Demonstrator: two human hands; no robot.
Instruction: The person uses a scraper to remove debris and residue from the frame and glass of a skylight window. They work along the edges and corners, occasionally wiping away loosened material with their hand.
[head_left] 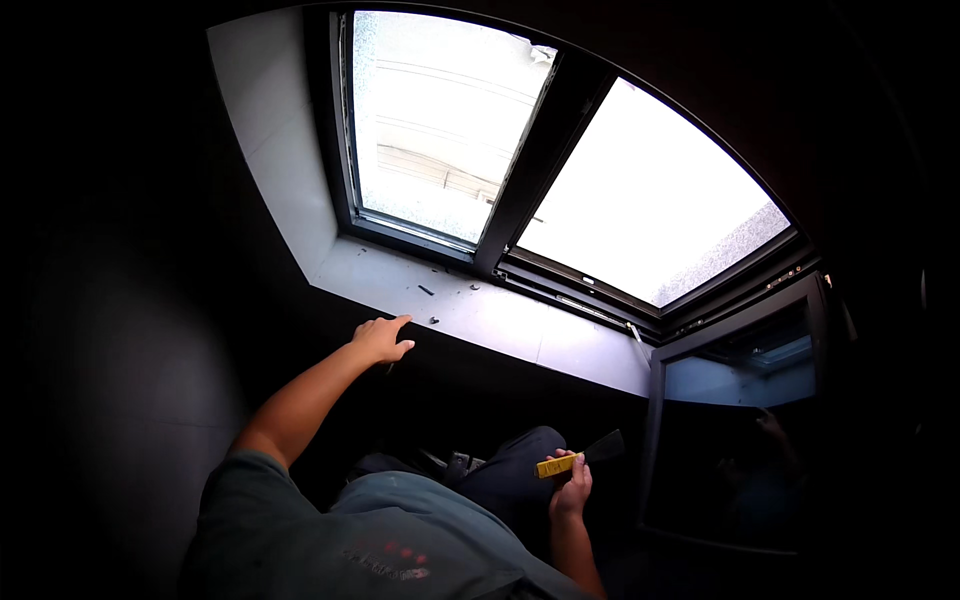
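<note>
My left hand point(378, 340) reaches out to the front edge of the pale window sill point(510, 325). Its index finger and thumb are spread, and nothing shows between them; the other fingers are partly hidden. Beside the fingertips lies a small dark crumb point(434, 320), with a thin dark strip point(426, 290) and other bits farther back on the sill. Held low in front of my body, my right hand point(571, 488) is closed around a putty knife point(553, 466). The knife has a yellow handle, and its wide dark blade points up to the right.
A dark-framed window point(490, 235) rises behind the sill, bright outside. At the right an open casement sash point(735, 455) swings into the room, its glass reflecting. A metal stay arm point(638, 343) meets it near the sill's right end. A pale side wall point(275, 150) borders the left.
</note>
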